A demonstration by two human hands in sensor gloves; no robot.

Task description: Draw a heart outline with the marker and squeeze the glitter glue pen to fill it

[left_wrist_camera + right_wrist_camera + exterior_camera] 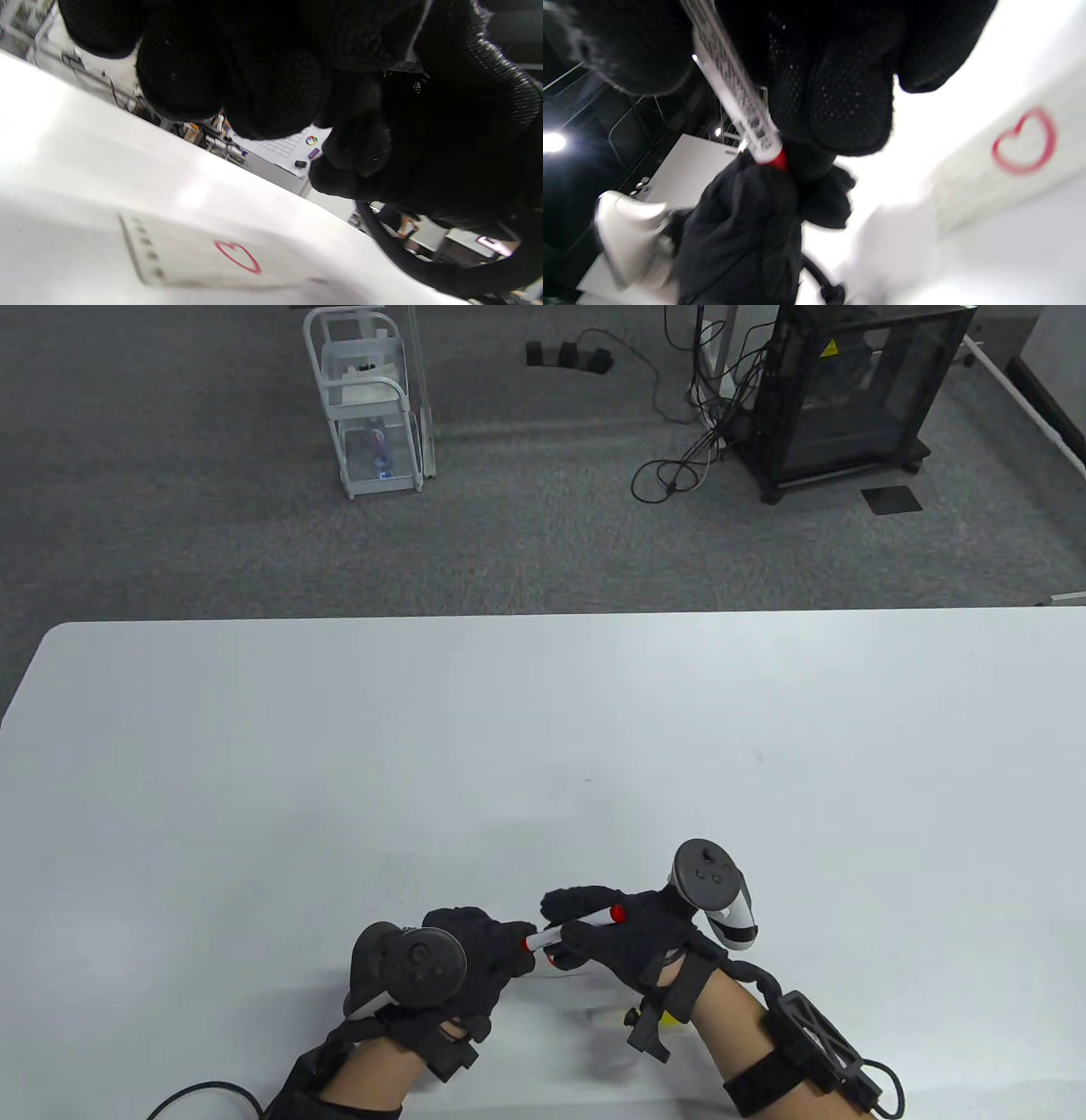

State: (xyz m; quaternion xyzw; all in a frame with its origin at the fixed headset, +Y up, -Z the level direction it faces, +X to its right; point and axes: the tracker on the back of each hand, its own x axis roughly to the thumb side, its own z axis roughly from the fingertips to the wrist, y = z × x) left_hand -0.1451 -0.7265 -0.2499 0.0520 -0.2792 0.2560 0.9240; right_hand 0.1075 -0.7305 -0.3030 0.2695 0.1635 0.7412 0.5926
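Note:
A marker (570, 931) with a white barrel and red ends lies across the fingers of my right hand (560, 920), which grips it near the table's front edge. My left hand (519, 943) pinches the marker's red left end; in the right wrist view its fingers close round that red end of the marker (742, 110). Under the hands lies a lined paper sheet (191, 254) with a red heart outline (237, 256) on it; the heart (1024, 142) is unfilled. A small yellow item (670, 1021) peeks out beneath my right wrist, mostly hidden.
The white table (543, 729) stretches wide to the back and both sides. On the floor beyond it stand a white wire cart (369, 407) and a black cabinet (848, 390) with loose cables (679, 466).

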